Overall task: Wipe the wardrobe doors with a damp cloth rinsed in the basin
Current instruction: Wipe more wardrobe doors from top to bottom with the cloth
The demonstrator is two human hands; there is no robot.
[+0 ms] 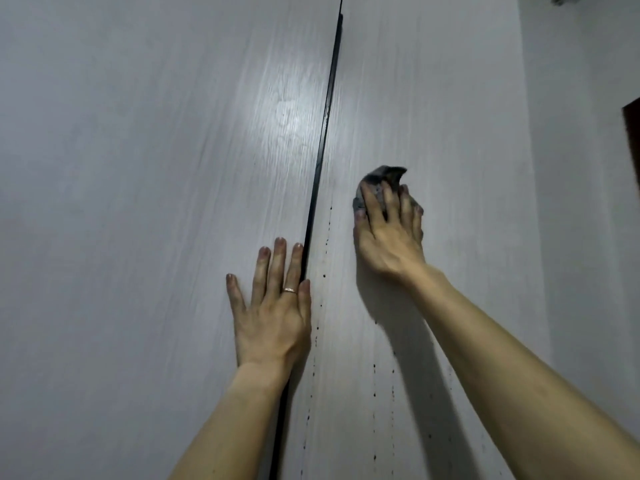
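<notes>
Two white wood-grain wardrobe doors fill the view, the left door [156,168] and the right door [433,116], split by a dark vertical gap [320,161]. My right hand [389,233] presses a dark grey damp cloth [382,180] against the right door, fingers spread over it and curled into the cloth. My left hand [273,306] lies flat on the left door beside the gap, fingers straight, a ring on one finger. Dark water drips [374,393] run down the right door below the cloth.
A plain white wall [581,202] stands to the right of the wardrobe. A dark brown edge [632,133] shows at the far right. The basin is out of view.
</notes>
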